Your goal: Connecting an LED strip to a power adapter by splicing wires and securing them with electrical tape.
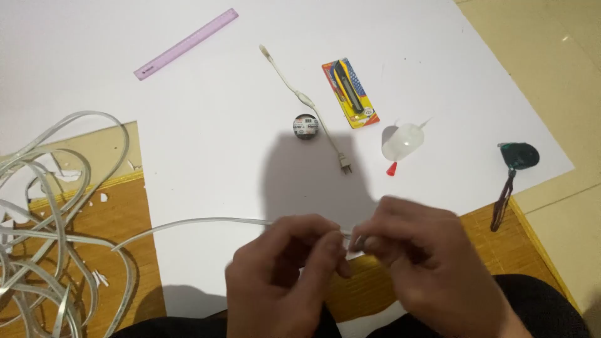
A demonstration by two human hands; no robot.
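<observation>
Both hands meet at the near centre of the scene, low over the white sheet, and they work on the end of a flat white cable. The left hand closes its thumb and fingers on the cable just before its end, and the right hand pinches the tip itself between thumb and forefinger, so both grips are closed on the same cable. The step in hand seems to be preparing or pulling at the cable end; the tip is hidden by the fingers and a little blurred, so I cannot tell its exact condition. The next move probably needs a steady hold from the left hand while the right one makes a small, careful pull or twist. From the hands the cable runs to the left and joins a loose coil that lies on the wooden floor at the near left. Farther away on the sheet lie a purple ruler, a short cord with a plug, a black tape roll, a packed cutter knife and a small glue bottle with a red cap.
</observation>
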